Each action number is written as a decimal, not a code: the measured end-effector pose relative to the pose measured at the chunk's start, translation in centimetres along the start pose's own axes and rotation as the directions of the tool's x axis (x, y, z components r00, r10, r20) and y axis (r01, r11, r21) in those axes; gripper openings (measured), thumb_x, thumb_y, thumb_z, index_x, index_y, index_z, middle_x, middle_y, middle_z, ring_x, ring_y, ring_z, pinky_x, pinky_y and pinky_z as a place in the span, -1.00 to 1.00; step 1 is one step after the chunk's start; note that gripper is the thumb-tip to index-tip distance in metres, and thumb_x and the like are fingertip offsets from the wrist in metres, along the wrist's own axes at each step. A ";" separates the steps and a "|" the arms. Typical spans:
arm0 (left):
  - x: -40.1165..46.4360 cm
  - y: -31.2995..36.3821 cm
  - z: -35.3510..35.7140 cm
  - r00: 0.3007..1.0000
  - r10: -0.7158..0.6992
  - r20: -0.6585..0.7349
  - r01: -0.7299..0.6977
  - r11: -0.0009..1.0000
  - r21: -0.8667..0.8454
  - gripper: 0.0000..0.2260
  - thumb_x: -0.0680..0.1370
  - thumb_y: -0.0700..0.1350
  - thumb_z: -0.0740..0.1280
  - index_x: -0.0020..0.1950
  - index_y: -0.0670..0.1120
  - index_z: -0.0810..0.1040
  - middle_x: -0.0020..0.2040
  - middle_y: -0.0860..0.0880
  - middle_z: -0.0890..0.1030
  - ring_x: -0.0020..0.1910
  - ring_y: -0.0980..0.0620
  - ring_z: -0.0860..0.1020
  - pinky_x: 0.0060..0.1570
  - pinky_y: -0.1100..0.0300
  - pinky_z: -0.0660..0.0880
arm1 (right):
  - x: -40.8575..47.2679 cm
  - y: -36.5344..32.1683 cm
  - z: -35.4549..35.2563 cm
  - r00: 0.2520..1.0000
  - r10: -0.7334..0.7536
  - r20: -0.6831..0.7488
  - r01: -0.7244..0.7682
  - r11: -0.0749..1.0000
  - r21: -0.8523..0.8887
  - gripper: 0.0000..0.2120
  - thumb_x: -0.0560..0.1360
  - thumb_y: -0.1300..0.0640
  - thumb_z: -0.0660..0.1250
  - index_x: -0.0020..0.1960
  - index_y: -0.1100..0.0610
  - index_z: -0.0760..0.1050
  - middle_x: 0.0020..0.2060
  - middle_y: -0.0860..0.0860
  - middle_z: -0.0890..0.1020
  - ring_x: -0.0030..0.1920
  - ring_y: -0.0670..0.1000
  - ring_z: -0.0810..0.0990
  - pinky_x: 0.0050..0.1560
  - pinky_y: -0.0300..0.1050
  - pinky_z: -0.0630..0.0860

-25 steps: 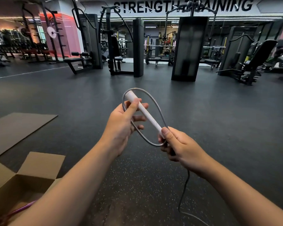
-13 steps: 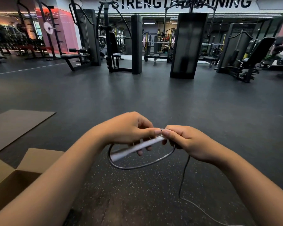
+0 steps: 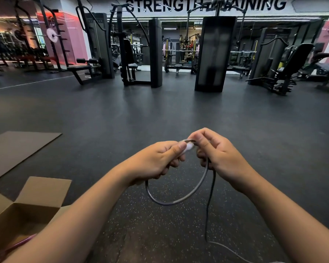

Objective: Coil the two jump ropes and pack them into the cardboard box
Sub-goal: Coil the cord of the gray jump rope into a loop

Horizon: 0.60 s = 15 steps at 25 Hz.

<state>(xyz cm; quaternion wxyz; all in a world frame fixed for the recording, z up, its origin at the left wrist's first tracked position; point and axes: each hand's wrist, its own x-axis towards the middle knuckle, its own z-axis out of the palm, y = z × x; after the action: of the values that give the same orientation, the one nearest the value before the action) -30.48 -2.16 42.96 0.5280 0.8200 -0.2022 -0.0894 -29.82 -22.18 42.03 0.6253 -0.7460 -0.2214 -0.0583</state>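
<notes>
Mid-frame, left hand (image 3: 156, 160) gripping the white handle (image 3: 189, 147), right hand (image 3: 217, 152) pinching the grey jump rope (image 3: 180, 199) to keep its loop tidy, cardboard box (image 3: 46, 188) open lower left, pink rope (image 3: 17, 243) inside.

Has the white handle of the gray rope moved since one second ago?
Yes. The white handle then stood slanted, near the black machine's base; now it sits lower, well short of the black machine, mostly hidden between the left hand and right hand.

Grey jump rope (image 3: 180, 198) — seemingly half-coiled
</notes>
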 end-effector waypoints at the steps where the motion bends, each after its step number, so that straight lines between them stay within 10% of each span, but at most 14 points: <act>1: 0.0 0.0 0.0 0.999 -0.002 -0.039 -0.002 0.995 -0.097 -0.67 0.70 0.16 0.11 -0.05 -0.04 0.47 -0.37 0.13 0.37 -0.51 0.16 0.22 -0.54 0.30 0.15 | 0.0 -0.1 -0.4 0.998 0.043 -0.055 -0.040 0.997 0.060 -0.67 0.68 -0.05 0.20 0.04 0.18 0.58 -0.37 0.11 0.33 -0.42 -0.04 0.26 -0.45 -0.17 0.22; 5: 0.4 0.7 -0.6 0.961 -0.019 -0.276 -0.164 0.763 -0.625 -0.71 0.71 0.13 0.12 -0.03 -0.06 0.38 -0.35 0.08 0.29 -0.51 0.15 0.17 -0.57 0.30 0.14 | -0.3 0.0 -1.9 0.982 0.168 -0.088 -0.157 0.981 0.115 -0.46 0.66 -0.26 0.08 -0.01 0.13 0.64 -0.48 0.03 0.41 -0.50 0.04 0.30 -0.44 -0.11 0.23; 10: 1.2 1.7 1.4 0.865 -0.042 -0.500 -0.419 0.486 -0.767 -0.79 0.75 -0.02 0.10 -0.06 -0.05 0.27 -0.32 0.04 0.30 -0.48 0.11 0.29 -0.47 0.23 0.39 | -1.8 0.6 2.8 0.988 0.131 0.086 -0.140 0.984 0.109 -0.40 0.57 -0.41 0.01 0.19 0.04 0.50 -0.25 0.17 0.62 -0.42 0.10 0.45 -0.49 -0.14 0.30; 15: 1.3 1.4 2.2 0.807 -0.110 -0.581 -0.429 0.567 -0.703 -0.83 0.75 -0.02 0.09 0.03 -0.06 0.32 -0.23 0.02 0.40 -0.33 0.06 0.47 -0.36 0.11 0.53 | -2.4 0.0 6.0 0.996 0.087 0.036 -0.093 0.966 0.242 -0.48 0.58 -0.33 0.16 0.31 0.04 0.37 -0.25 0.17 0.40 -0.45 -0.05 0.31 -0.51 -0.23 0.23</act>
<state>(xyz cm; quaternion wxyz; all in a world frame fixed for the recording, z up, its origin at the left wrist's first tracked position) -30.46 -5.05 43.33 0.8823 0.4506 -0.0501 0.1263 -33.07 -17.05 39.87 0.7115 -0.6735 -0.2005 0.0070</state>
